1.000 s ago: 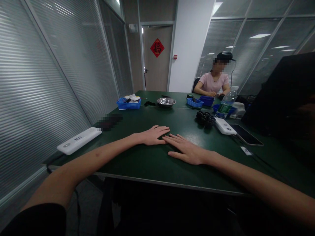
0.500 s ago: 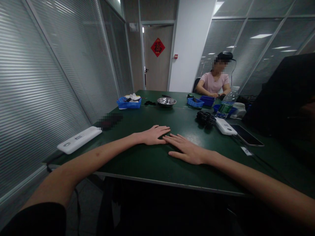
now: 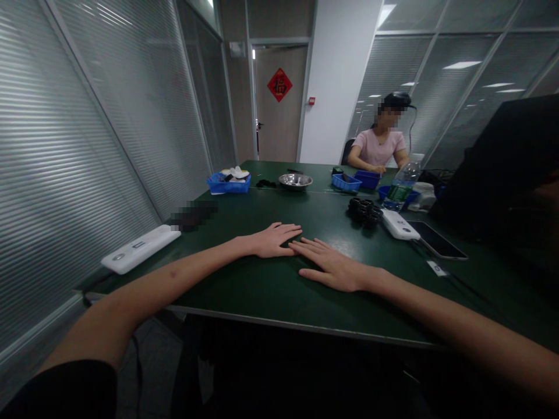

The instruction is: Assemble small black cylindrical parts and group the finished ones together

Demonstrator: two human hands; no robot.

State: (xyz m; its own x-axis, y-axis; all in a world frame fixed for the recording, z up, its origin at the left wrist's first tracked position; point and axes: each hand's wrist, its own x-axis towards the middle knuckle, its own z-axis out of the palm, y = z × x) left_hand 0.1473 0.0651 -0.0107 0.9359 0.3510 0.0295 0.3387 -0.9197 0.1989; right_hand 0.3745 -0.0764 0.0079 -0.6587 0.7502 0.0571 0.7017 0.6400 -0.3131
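Observation:
My left hand lies palm down on the dark green table, fingers stretched out and pointing right. My right hand rests flat beside it, thumb apart, its fingertips meeting or nearly meeting the left hand's thumb and fingers. Neither hand holds anything. Beyond the right hand sits a cluster of black, round-ended pieces. A white power bank with a cable is close to it. Straight ahead of both hands is a shiny metal bowl with small things in it that I cannot make out.
A blue basket with white items stands far left, and a white device lies along the left edge. At right are a phone, a water bottle and blue trays. A person sits at the far right corner.
My two hands have stayed in place. Across the table, the other person's hands and arms have shifted slightly.

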